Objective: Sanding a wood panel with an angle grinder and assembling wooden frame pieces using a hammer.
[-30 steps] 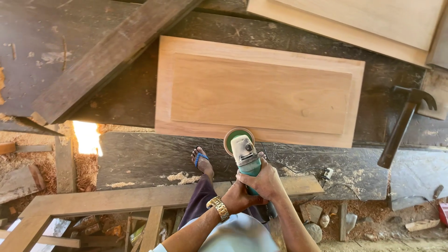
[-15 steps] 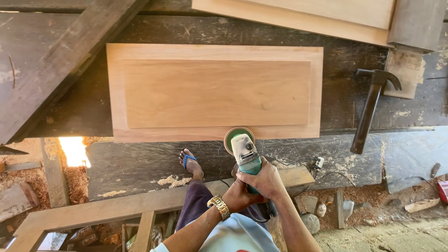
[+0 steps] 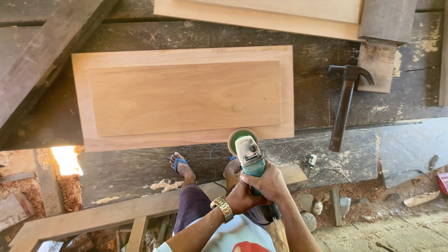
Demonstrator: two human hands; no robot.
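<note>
Both your hands grip the grinder at the panel's near edge.

Your right hand wraps the green grinder body from the right; your left hand, gold watch on the wrist, closes around it lower down. The grinder's disc sits at the near edge of the raised wood panel, which lies flat on the dark bench. A hammer lies on the bench right of the panel, well apart. Your feet in blue sandals stand below the bench edge.

One head-worn view looks steeply down from close above the right hand, facing the workbench beyond it
</note>
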